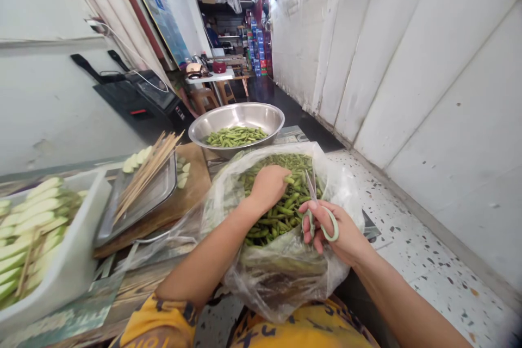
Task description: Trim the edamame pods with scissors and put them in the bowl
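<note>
A large clear plastic bag [285, 277] full of green bean pods [281, 217] lies open in front of me. Over the pods, my left hand [269, 187] has its fingers closed on a green pod [289, 179], whose end sticks out toward the right. Scissors [312, 187] with pale green handles are held in my right hand [332, 225], fingers through the loops and blades pointing up and away. The blades stand a little right of the pod, apart from it. Beyond the bag, a steel basin [267, 111] holds more pods [236, 136].
At left, a white tub [87, 212] holds sliced pale green vegetables [36, 223]. Wooden skewers [149, 174] rest across a metal tray [165, 187] on a wooden board [198, 166]. A white wall [440, 65] runs along the right above a speckled floor [424, 239].
</note>
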### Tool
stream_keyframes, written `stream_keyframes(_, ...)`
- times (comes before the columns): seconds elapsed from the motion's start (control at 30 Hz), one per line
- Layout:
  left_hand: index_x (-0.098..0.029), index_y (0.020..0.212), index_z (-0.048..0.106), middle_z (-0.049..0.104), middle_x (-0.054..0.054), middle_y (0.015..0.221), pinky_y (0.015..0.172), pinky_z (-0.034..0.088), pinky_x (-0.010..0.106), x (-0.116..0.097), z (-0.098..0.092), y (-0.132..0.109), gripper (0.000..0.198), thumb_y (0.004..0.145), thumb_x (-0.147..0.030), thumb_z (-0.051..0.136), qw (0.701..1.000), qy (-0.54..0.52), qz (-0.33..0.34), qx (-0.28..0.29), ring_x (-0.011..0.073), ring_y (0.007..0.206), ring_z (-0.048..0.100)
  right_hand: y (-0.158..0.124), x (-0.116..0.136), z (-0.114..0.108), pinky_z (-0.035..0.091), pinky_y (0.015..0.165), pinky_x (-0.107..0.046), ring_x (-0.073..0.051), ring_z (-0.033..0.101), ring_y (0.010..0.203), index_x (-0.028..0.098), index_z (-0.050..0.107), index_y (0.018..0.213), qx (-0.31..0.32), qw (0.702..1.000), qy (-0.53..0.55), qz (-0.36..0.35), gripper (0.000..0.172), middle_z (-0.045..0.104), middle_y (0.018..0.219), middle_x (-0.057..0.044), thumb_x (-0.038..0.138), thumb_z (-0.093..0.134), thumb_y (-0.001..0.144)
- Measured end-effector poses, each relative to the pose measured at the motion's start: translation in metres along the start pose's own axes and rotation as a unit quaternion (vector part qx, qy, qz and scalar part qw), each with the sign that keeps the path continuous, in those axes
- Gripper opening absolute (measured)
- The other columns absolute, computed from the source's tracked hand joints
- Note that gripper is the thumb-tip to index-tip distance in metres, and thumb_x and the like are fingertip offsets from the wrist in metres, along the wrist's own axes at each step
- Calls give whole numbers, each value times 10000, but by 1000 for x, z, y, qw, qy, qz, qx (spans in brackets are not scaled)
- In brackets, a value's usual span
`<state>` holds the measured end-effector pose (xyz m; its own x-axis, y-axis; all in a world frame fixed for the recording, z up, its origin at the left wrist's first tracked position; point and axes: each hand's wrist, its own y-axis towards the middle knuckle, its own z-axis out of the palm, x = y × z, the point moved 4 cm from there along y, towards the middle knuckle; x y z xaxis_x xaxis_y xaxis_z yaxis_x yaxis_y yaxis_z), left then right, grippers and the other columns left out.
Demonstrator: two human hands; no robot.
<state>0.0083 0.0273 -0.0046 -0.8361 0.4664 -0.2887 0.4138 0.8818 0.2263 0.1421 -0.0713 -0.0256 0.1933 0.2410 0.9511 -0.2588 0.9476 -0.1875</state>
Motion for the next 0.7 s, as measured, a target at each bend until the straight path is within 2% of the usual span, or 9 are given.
stream_keyframes(0.07, -164, 667, 606, 647, 64, 735, 673, 382, 280, 1, -8, 0, 235, 827, -197, 437, 1000, -18, -25, 2, 189, 738, 568, 0, 0, 0, 385, 294, -149, -117, 562, 496, 133, 565, 891, -2, 1000, -1, 2, 421, 555, 623, 2, 545, 606, 815)
stream_keyframes(0.17, -168, 605, 502, 508, -2, 587, 573, 317, 255, 6, -24, -1, 285, 843, -307, 430, 990, -127, -61, 11, 135, 588, 452, 1, 0, -1, 377, 283, -148, -120, 564, 497, 133, 565, 890, -5, 1000, -7, 12, 433, 557, 625, 0, 557, 601, 811)
stream_keyframes(0.27, -172, 580, 421, 416, -37, 551, 542, 278, 242, 4, -36, -4, 329, 831, -384, 436, 975, -210, -51, 42, 107, 548, 368, 2, 0, -1, 366, 272, -148, -123, 564, 494, 132, 568, 888, -3, 999, -17, 27, 451, 558, 621, -2, 572, 605, 798)
stream_keyframes(0.5, -180, 517, 364, 385, -29, 512, 524, 240, 262, -11, -44, -12, 368, 793, -385, 494, 971, -219, 1, 97, 113, 529, 337, 2, 1, 1, 353, 268, -144, -122, 562, 478, 134, 566, 894, -13, 999, -29, 24, 459, 557, 589, 6, 580, 606, 790)
stream_keyframes(0.7, -174, 495, 368, 360, -33, 498, 481, 223, 242, -11, -46, -13, 396, 777, -388, 547, 959, -263, -1, 102, 99, 512, 309, 1, -1, 0, 327, 263, -148, -109, 533, 417, 140, 577, 872, -14, 999, -47, 23, 452, 556, 547, 16, 584, 600, 791)
